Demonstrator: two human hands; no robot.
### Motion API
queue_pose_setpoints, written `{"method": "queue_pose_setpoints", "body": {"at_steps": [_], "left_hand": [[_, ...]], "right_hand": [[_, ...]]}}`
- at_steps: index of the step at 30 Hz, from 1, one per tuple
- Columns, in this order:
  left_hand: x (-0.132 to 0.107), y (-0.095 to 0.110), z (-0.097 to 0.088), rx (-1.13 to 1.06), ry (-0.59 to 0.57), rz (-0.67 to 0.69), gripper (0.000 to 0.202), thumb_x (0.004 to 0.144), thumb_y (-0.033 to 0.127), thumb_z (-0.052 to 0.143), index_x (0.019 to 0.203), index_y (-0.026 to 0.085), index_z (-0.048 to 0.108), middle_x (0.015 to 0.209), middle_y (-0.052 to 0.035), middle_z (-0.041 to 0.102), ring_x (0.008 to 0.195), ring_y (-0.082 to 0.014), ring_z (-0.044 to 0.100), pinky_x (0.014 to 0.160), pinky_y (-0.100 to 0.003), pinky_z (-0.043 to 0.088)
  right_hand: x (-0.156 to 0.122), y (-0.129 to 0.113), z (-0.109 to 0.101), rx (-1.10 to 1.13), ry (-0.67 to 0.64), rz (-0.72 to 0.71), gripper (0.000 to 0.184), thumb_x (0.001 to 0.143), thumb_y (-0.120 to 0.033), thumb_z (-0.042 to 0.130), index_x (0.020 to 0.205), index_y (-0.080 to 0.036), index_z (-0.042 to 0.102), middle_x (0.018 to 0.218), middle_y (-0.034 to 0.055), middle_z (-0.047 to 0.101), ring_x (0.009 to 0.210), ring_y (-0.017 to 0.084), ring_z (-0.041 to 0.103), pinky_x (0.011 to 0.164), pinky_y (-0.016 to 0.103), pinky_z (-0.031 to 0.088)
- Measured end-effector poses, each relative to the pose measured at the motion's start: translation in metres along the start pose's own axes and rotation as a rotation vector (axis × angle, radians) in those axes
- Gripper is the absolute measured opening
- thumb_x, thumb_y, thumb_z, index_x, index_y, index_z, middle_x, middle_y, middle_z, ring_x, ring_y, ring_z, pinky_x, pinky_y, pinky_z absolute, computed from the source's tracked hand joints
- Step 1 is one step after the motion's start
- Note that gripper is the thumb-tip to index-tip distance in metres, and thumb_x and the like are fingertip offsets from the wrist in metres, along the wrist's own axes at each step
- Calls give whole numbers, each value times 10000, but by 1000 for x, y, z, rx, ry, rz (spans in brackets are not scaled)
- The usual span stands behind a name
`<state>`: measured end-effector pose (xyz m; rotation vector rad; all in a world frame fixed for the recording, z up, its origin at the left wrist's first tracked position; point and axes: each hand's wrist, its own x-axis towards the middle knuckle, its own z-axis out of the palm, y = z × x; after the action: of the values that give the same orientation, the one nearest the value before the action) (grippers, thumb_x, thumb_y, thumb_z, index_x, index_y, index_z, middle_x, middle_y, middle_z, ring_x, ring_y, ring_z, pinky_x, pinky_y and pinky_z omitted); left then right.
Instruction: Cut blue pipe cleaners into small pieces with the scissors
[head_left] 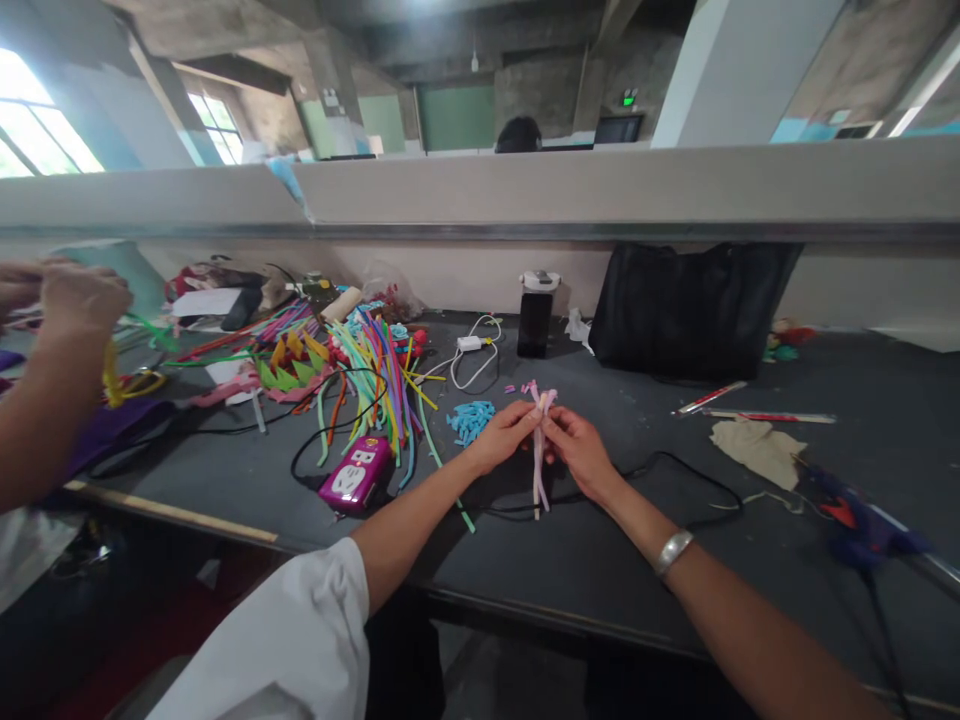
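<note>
Far left there's a neighbour's hand (pixel 86 295), well apart from this. Then the heap of fuzzy sticks (pixel 379 380), so tangled that tugging one could drag others along. The purple socket block (pixel 358 475) sits just beside it with a black cord (pixel 293 462) looping round; snag that and stuff slides. Loose blue pieces (pixel 471 422) are near the left hand (pixel 506 437), easy to scatter with a forearm. Both hands have a pinched grip on the pink stems (pixel 538 470), over the middle of the tabletop (pixel 645 400). If the right hand (pixel 581 448) slackens, I'd expect the stems to splay. Far right, the glue gun (pixel 870 530) could burn someone if hot, can't tell.

Writing? Nothing readable on the socket block or bottle (pixel 540 281), and the green sign (pixel 628 98) is too blurry.
</note>
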<state>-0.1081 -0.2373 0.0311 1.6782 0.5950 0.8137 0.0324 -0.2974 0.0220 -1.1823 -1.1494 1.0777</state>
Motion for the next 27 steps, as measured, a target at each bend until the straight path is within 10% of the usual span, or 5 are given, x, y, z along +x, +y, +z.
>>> {"method": "queue_pose_setpoints", "body": {"at_steps": [5,18,21,24,27], "left_hand": [[1,4,-4,38,43,53,341,842,482,565,924,176,692,919,-38,593,874,-143,551,787,-251,453],[7,-10,-10,-338,167,-149,326,818,496,564,871,177,528,648,28,560,555,-99,542,575,-235,437],[6,-9,-10,-359,124,-133,276,819,437,580,867,171,525,603,46,508,563,-101,556,598,-231,426],[6,-9,-10,-376,92,-111,233,811,380,589,874,163,532,598,49,494,556,-98,551,606,-231,419],[6,-9,-9,-353,81,-114,219,800,353,594,885,158,543,587,50,489,545,-97,543,597,-229,406]], "right_hand": [[2,4,4,-112,-6,16,362,738,-533,621,801,-179,583,589,-37,538,465,88,474,437,221,417],[-1,-25,-2,-351,-118,89,266,731,-417,619,796,-162,660,615,4,609,508,101,538,494,227,456],[-14,-70,-37,-480,-82,70,223,693,-381,660,777,-175,682,677,30,653,600,135,577,535,240,453],[-53,-115,-106,-878,251,-41,319,752,-471,579,889,-210,700,766,49,691,642,172,606,623,300,460],[-114,-122,-196,-1110,636,190,343,760,-511,529,845,-225,698,789,107,700,712,248,636,655,359,449]]}}
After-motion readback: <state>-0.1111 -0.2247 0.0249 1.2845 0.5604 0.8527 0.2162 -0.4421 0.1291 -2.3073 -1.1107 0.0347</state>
